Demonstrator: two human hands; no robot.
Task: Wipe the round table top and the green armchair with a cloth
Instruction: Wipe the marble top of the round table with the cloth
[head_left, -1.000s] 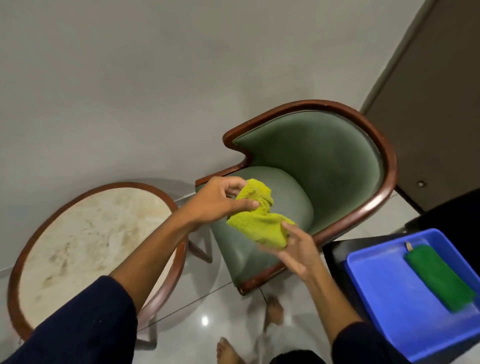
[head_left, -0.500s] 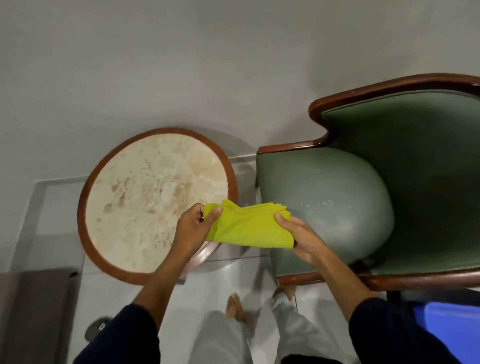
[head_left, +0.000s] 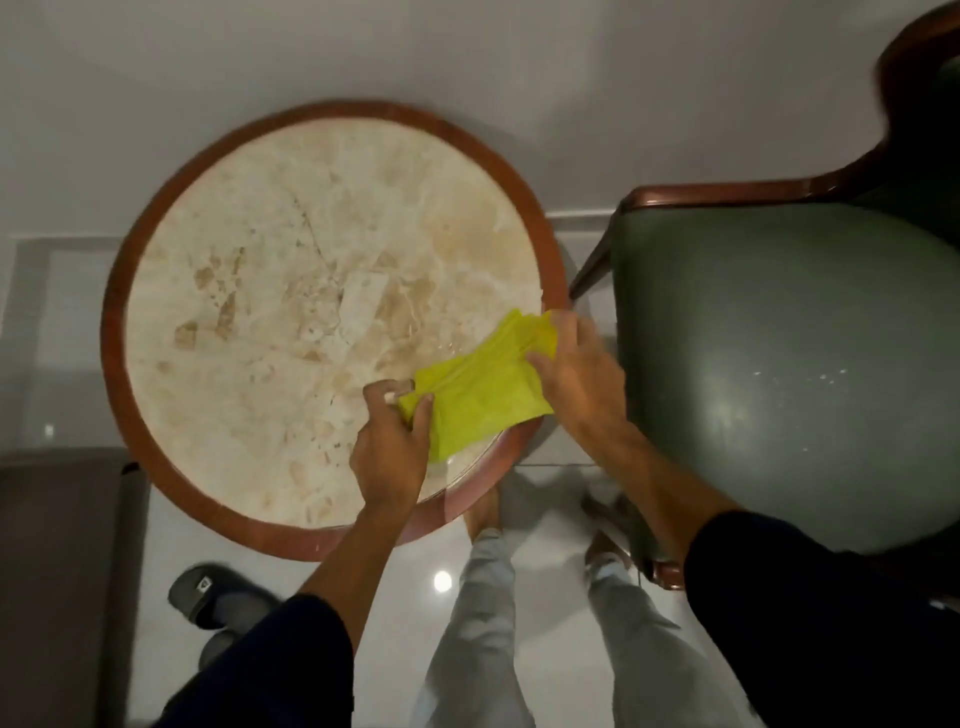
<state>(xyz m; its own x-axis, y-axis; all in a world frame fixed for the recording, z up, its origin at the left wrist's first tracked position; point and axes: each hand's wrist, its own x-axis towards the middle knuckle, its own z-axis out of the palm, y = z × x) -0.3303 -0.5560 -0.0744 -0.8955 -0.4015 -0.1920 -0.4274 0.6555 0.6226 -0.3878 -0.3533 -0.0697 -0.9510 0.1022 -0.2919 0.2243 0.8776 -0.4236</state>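
Observation:
A folded yellow-green cloth (head_left: 480, 387) is stretched over the near right part of the round table (head_left: 270, 291), a beige marble top in a reddish wooden rim. My left hand (head_left: 389, 447) pinches the cloth's lower left corner. My right hand (head_left: 576, 374) grips its upper right end, close to the table's right rim. I cannot tell whether the cloth touches the marble. The green armchair (head_left: 789, 364), with a dark wooden frame, stands just right of the table.
A white wall runs behind the table and chair. Dark sandals (head_left: 208, 597) lie on the glossy white floor at the lower left, beside a dark mat (head_left: 57, 571). My legs and bare feet (head_left: 483, 514) stand between table and chair.
The view has swung left from the armchair to the table. Both hands carried the cloth from over the chair seat to above the table's near right part and spread it flatter.

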